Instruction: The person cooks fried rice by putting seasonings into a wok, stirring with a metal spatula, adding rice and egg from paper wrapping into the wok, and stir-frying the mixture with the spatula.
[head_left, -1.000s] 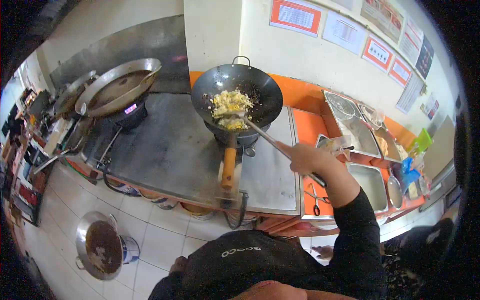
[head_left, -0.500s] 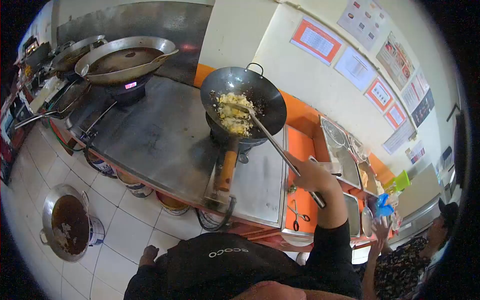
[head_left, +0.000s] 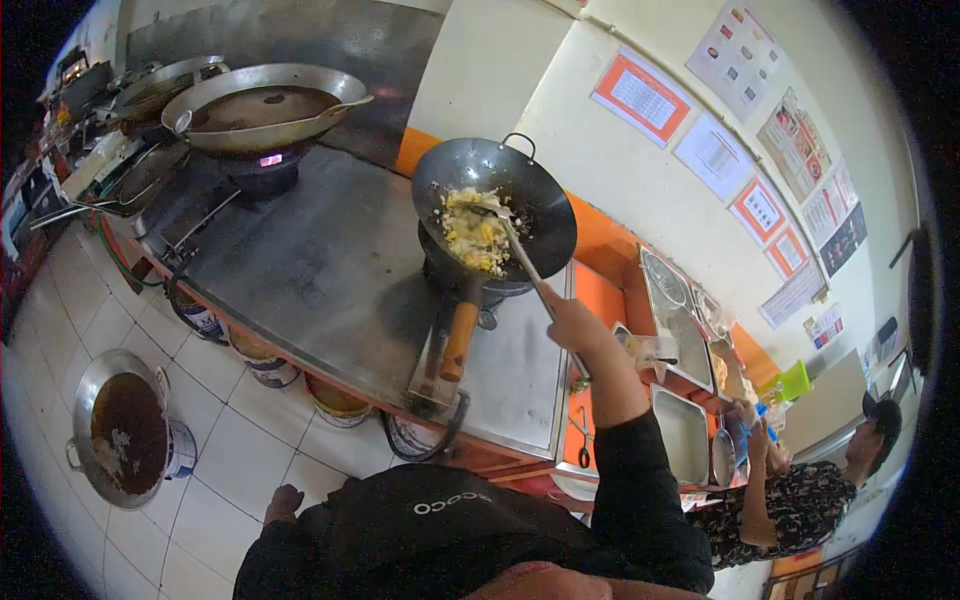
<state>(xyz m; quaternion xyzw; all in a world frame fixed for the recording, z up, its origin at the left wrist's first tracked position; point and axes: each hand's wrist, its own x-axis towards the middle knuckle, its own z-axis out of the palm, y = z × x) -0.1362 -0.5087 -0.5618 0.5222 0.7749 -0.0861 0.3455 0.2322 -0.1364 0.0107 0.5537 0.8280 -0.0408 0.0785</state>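
Note:
My right hand point(head_left: 578, 325) is closed around the long handle of a metal wok spatula point(head_left: 527, 262). The spatula's blade is in chopped, yellow-and-white food that looks like scrambled egg point(head_left: 472, 232). This food lies inside a dark wok point(head_left: 545, 200) with a wooden handle point(head_left: 460, 340) pointing toward me. The wok sits on a burner, and no hand is on its wooden handle. My left hand point(head_left: 285, 503) hangs low at my side over the floor tiles, touching nothing that I can see; its fingers are too small and dim to make out.
A wide pan of dark liquid point(head_left: 265, 105) stands on a back-left burner. Another pan point(head_left: 120, 430) rests on a bucket on the floor. Scissors point(head_left: 584, 440) lie on the orange counter beside metal trays point(head_left: 680, 435). A co-worker point(head_left: 800, 500) stands at right.
My right hand has moved up and left, and the spatula has shifted within the food. The view has turned slightly. The co-worker's hands have moved over the counter's far end.

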